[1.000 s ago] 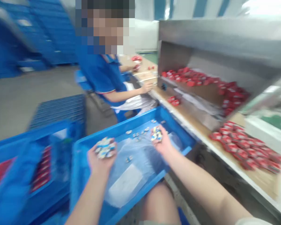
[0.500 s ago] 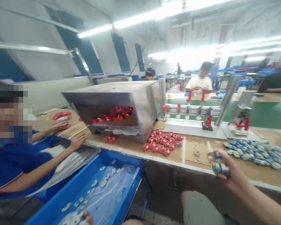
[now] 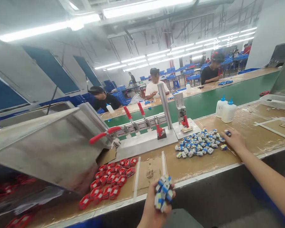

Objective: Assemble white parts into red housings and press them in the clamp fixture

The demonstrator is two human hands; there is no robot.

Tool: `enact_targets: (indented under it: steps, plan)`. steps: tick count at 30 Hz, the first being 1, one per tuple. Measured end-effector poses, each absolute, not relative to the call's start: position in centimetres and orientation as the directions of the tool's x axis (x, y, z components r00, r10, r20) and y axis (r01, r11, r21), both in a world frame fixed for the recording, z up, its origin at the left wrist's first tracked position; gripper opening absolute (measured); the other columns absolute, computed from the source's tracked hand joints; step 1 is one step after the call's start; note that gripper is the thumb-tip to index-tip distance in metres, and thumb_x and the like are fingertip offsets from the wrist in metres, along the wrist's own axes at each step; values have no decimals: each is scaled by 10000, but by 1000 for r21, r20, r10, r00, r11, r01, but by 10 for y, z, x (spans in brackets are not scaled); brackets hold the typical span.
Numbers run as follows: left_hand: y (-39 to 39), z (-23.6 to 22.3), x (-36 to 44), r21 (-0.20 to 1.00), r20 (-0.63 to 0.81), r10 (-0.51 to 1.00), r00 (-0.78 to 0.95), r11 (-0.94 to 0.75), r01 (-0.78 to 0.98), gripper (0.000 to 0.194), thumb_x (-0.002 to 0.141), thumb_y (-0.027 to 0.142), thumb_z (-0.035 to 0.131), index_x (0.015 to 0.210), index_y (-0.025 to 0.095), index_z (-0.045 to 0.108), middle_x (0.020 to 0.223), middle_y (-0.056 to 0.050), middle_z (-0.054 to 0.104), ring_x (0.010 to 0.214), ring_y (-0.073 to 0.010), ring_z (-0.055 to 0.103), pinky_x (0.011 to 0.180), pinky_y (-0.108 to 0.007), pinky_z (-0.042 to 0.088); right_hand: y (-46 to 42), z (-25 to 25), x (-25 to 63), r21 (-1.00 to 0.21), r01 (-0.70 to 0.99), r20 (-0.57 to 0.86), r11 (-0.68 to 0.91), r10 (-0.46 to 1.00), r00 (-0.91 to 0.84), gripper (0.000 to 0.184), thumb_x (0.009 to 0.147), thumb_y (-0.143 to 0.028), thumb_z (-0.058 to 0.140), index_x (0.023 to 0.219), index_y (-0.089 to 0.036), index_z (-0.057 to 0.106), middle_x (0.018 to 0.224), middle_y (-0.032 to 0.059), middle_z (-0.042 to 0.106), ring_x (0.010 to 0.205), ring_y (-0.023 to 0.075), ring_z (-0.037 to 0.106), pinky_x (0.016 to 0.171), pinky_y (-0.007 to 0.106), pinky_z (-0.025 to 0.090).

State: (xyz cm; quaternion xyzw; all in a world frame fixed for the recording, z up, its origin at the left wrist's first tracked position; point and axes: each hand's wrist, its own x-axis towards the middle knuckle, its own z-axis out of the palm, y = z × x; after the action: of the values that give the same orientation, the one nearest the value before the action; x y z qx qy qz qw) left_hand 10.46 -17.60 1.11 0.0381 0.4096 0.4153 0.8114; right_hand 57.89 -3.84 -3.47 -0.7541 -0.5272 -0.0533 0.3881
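Observation:
My left hand (image 3: 154, 202) is cupped, palm up, around a handful of small blue-and-white pieces (image 3: 163, 192) that look like toy car bodies, some with yellow marks. It is just in front of the table's front edge. My right hand (image 3: 236, 140) reaches to the right end of a loose pile of the same pieces (image 3: 199, 144) on the table. Its fingers are closed around a small piece (image 3: 227, 133) at the pile's edge. A single piece (image 3: 223, 147) lies just below those fingers.
Red pieces (image 3: 114, 177) lie in rows at left, beside a metal box (image 3: 45, 152). Behind stands a fixture with red-handled toggle clamps (image 3: 142, 122). Two white bottles (image 3: 228, 111) with blue tips stand right of it. A green conveyor belt (image 3: 204, 98) runs behind; other people sit beyond.
The view has swung right; the blue bin and the co-worker on the left have left it. My left hand has come up from the bin with pieces. My right hand has moved to the pile's right end.

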Motion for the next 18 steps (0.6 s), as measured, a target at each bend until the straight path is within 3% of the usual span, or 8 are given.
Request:
enact_targets:
  steps: [3,7,10,12,13,15,18]
  plan:
    - [-124,31,168,471,-551,759,348,627,-621,298,788,432,684,963,190,669,875,-85,720,644,-168,673,321,-142,365,-30,-46,581,-291,948,487,-128,833,263,316,928,-432,549,1008,-177,717,1019,135,662,995,293,571,826,376,422]
    - [-44,46,228,680,-420,881,215,463,-569,365,809,493,649,915,143,653,779,-69,684,533,-120,602,322,-133,317,-28,-50,581,-226,974,538,-26,830,147,353,927,-463,537,1020,-199,751,972,129,653,992,316,565,838,398,430]
    - [8,40,261,880,-275,954,123,301,-367,406,864,510,558,1052,164,656,851,-65,700,568,-134,612,377,-168,372,-27,-49,583,-232,973,553,-9,821,140,383,935,-493,517,1034,-212,758,1027,141,662,1013,329,572,849,416,433]
    - [28,34,279,996,-46,997,67,50,-71,382,865,447,583,1134,186,661,942,-64,715,695,-157,653,511,-211,486,-27,-50,582,-235,972,547,-5,826,137,381,937,-501,508,1041,-231,756,1060,131,671,1041,336,576,884,444,431]
    - [34,31,287,987,103,989,106,-115,115,372,852,411,617,1148,194,672,988,-66,719,787,-176,671,621,-247,537,-27,-50,581,-234,972,544,-14,827,142,377,933,-504,510,1036,-239,756,1066,126,675,1051,340,578,898,460,429]
    - [40,25,301,784,320,887,332,-445,434,370,820,366,677,1153,205,699,1056,-74,718,976,-228,667,846,-325,554,-27,-51,578,-231,972,541,-42,825,164,378,920,-514,516,1031,-247,760,1072,122,677,1069,348,578,912,482,429]
    - [41,21,314,388,311,694,649,-716,580,432,834,406,687,1230,232,691,1082,-85,706,1086,-278,631,964,-387,515,-24,-52,578,-236,971,534,-44,829,168,403,911,-531,501,1020,-248,767,1072,122,673,1074,348,582,899,478,446]
